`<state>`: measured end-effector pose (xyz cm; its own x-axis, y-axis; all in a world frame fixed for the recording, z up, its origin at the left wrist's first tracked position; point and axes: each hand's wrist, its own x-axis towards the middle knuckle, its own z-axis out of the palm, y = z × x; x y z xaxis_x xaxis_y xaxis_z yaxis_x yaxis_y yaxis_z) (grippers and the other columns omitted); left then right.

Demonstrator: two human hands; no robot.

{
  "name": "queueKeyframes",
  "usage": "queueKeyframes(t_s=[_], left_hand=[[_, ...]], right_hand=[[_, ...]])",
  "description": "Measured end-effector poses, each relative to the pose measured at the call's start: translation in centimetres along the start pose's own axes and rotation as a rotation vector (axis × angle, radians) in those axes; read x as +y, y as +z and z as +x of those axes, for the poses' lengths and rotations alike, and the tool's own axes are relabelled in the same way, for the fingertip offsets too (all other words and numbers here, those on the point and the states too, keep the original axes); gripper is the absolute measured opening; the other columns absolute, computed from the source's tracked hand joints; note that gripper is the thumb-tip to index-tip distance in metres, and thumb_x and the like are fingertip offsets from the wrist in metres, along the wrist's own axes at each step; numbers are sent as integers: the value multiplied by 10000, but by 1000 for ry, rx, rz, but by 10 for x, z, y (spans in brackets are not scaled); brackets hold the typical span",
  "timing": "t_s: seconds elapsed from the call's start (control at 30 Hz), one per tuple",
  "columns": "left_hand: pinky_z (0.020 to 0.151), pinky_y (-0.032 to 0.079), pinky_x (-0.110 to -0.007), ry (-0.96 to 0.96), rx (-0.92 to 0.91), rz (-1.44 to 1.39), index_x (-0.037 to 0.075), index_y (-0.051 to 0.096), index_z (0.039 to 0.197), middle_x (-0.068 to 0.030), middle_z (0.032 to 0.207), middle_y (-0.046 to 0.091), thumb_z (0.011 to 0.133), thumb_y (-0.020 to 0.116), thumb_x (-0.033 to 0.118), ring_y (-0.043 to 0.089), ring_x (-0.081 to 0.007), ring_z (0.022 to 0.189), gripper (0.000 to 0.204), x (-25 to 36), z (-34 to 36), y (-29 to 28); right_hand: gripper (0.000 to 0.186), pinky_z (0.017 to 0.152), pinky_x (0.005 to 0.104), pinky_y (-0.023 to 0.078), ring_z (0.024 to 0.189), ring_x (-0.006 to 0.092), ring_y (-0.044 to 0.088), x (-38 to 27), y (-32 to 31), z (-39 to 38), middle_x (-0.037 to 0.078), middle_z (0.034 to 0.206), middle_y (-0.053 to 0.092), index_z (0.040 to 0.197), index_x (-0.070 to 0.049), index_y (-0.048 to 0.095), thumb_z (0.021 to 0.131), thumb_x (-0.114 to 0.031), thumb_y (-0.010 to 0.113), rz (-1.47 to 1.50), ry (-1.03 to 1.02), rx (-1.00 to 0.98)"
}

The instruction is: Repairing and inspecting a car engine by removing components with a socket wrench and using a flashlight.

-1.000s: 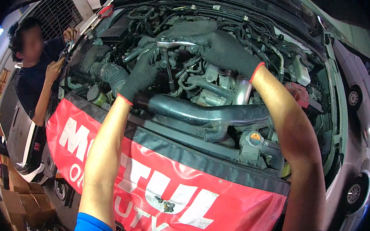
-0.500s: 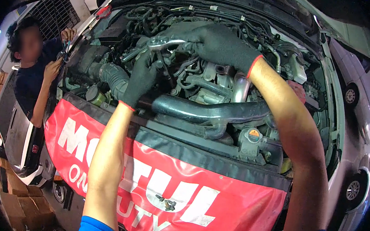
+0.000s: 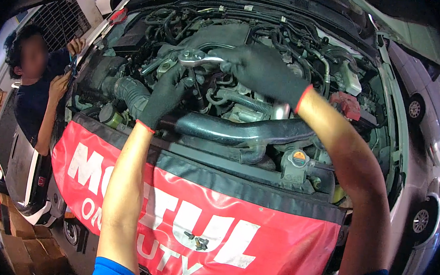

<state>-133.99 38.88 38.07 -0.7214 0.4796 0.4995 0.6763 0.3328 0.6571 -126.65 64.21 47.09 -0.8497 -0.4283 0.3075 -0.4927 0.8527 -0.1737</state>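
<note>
My right hand (image 3: 269, 73), in a dark glove with a red cuff, grips the handle of a shiny ratchet wrench (image 3: 205, 61) above the engine. The handle lies almost level, its head toward the left. Just below that head, my left hand (image 3: 167, 94), gloved alike, is closed with curled fingers; what they hold is hidden. Beneath both hands is the engine (image 3: 243, 111), with hoses and metal parts. A thick black pipe (image 3: 231, 130) crosses in front of it.
A red fender cover (image 3: 284, 246) hangs over the car's front, with several bolts (image 3: 201, 243) on it. A ribbed intake hose (image 3: 129, 93) and a coolant cap (image 3: 299, 157) are nearby. At left, another person (image 3: 38, 82) leans by the car. The raised hood (image 3: 419, 34) is overhead.
My right hand has moved slightly right and toward me, and the wrench handle has swung nearer to me. More of the engine's dark top cover shows behind it. My left hand stays near the wrench head.
</note>
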Motion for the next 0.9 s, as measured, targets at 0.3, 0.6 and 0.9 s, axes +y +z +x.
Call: queueKeyframes(t_s=[0.3, 0.6, 0.9], left_hand=[[1018, 417, -363, -112, 3, -496, 17, 548, 1283, -146, 1220, 622, 980, 533, 261, 561, -241, 1158, 389, 28, 5, 3], [677, 474, -281, -347, 367, -999, 40, 622, 1040, -44, 888, 620, 983, 501, 346, 582, -146, 768, 334, 32, 51, 19], [559, 429, -250, -383, 506, -1024, 10, 638, 1003, -36, 764, 634, 984, 412, 222, 555, -134, 620, 311, 32, 51, 20]], right_hand=[[430, 659, 477, 498, 748, 341, 655, -34, 25, -32, 167, 890, 672, 1338, -180, 532, 910, -212, 549, 47, 161, 58], [371, 723, 445, 556, 861, 321, 691, -45, -10, 34, 130, 982, 701, 1239, -189, 614, 872, -211, 560, -267, 53, 129], [312, 575, 436, 546, 722, 331, 692, -49, -11, 12, 172, 850, 674, 1189, -11, 554, 908, -149, 537, -660, -131, -6]])
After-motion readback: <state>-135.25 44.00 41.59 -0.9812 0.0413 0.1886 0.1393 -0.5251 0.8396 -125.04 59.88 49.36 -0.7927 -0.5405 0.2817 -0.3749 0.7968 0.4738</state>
